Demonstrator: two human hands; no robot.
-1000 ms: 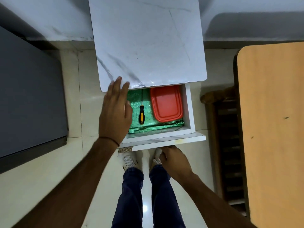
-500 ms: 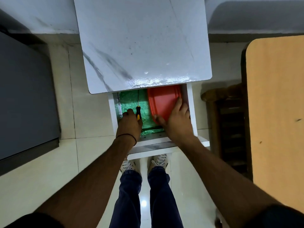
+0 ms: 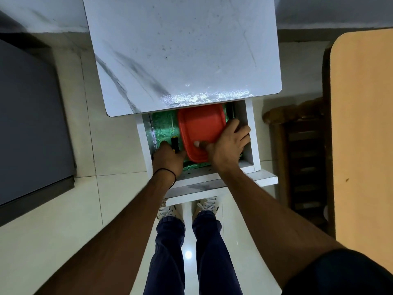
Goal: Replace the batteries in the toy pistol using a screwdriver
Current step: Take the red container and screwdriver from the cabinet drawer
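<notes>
A thin black cord (image 3: 168, 174) is worn around the left wrist, just below the left hand (image 3: 168, 159). Both forearms are bare. A dark sleeve edge (image 3: 348, 271) is seen on the right arm at about 4 o'clock. Dark blue trousers (image 3: 170, 252) are worn, and pale lace-up shoes (image 3: 207, 206) are seen beneath them at about 6 o'clock.
</notes>
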